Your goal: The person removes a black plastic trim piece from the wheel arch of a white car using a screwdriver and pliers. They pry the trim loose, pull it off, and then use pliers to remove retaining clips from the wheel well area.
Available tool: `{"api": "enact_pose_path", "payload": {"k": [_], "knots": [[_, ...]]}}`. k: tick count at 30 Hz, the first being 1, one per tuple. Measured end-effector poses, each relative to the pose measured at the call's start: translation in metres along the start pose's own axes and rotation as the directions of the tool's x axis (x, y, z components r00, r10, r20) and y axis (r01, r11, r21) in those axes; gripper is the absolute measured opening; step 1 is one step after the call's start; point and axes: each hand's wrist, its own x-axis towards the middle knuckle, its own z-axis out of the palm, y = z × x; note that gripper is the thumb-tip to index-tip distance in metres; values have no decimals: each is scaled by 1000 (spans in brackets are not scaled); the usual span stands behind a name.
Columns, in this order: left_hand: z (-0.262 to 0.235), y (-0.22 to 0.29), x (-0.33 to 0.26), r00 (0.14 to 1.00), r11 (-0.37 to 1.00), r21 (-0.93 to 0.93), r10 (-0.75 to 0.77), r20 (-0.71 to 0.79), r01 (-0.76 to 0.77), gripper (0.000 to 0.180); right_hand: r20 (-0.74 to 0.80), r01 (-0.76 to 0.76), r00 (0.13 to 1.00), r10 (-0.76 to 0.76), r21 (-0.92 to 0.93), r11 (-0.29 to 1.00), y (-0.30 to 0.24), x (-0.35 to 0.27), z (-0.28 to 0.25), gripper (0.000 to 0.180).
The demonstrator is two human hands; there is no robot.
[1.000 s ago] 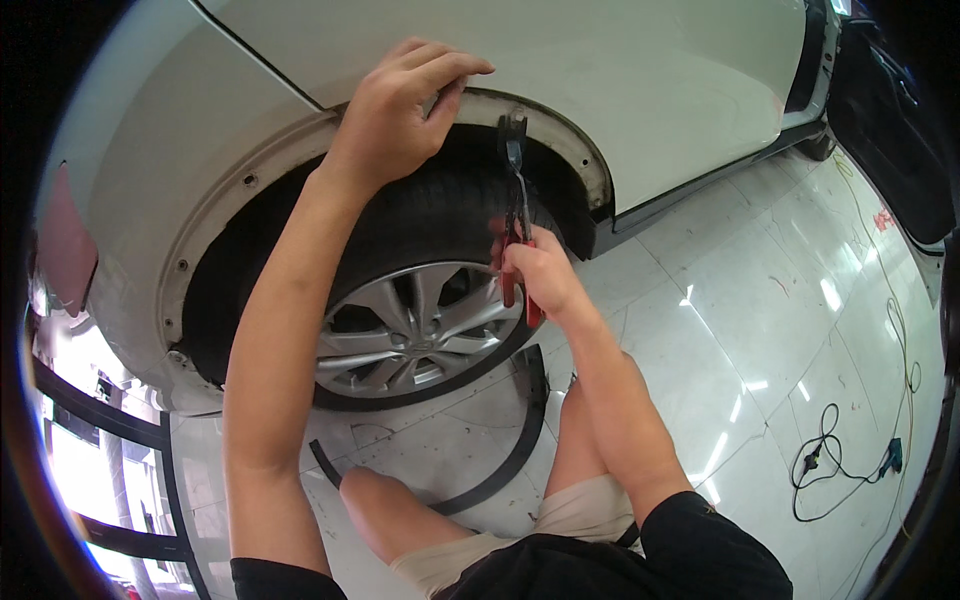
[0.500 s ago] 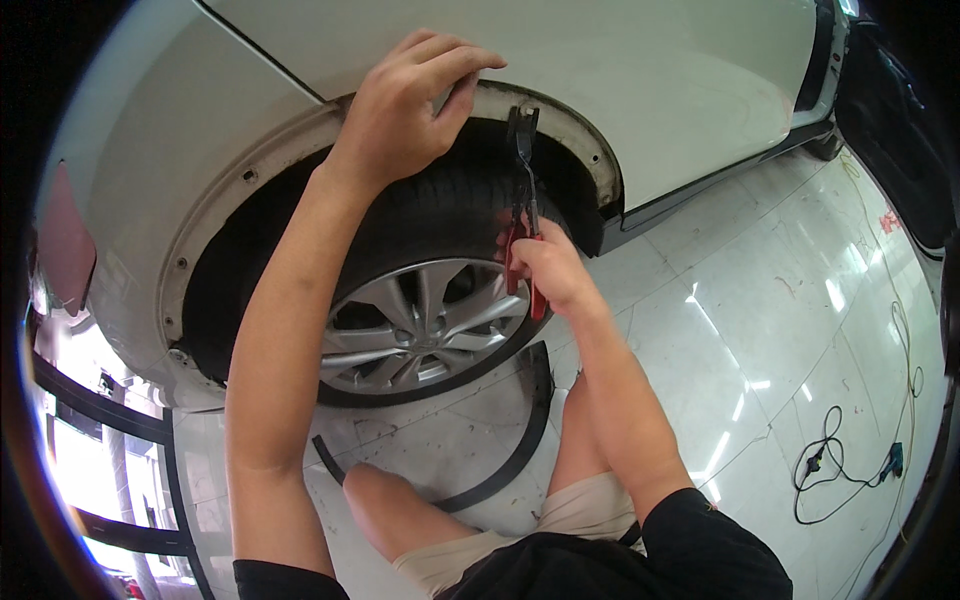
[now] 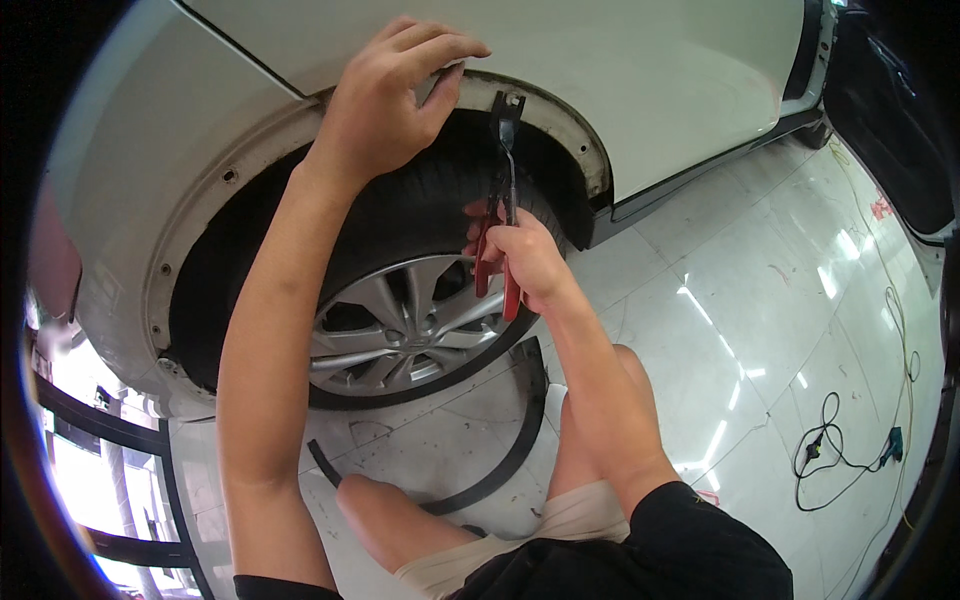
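While the right hand point(image 3: 527, 262) clasps pliers point(image 3: 507, 140), the left hand point(image 3: 385, 108) curves, thumb apart, above the tyre point(image 3: 415, 212).

The long-nosed pliers point(image 3: 514, 180) have two red handles, a slim metal shank and a dark, forked head. They stand nearly upright, head up, with the handles slightly parted at their lower ends and partly covered. The handles hang below the upper edge of the wheel arch point(image 3: 557, 122), inside its curve, and the head overlaps its lip, right of its crown. A small pale fitting point(image 3: 514, 100) shows at the fork on that lip; whether the fork touches it cannot be told. The wheel arch itself is a curved, off-white flange, brown with grime and dotted with holes.
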Motion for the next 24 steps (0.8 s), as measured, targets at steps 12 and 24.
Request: {"api": "enact_pose_path", "payload": {"k": [12,24], "knots": [[-3,9,6,999,999,-18,-41,27,42,24,85,-100,992,89,128,987,-1,-3,18,57],[-5,7,4,998,999,-23,-36,54,37,25,-1,-65,998,65,2,998,0,5,0,48]]}}
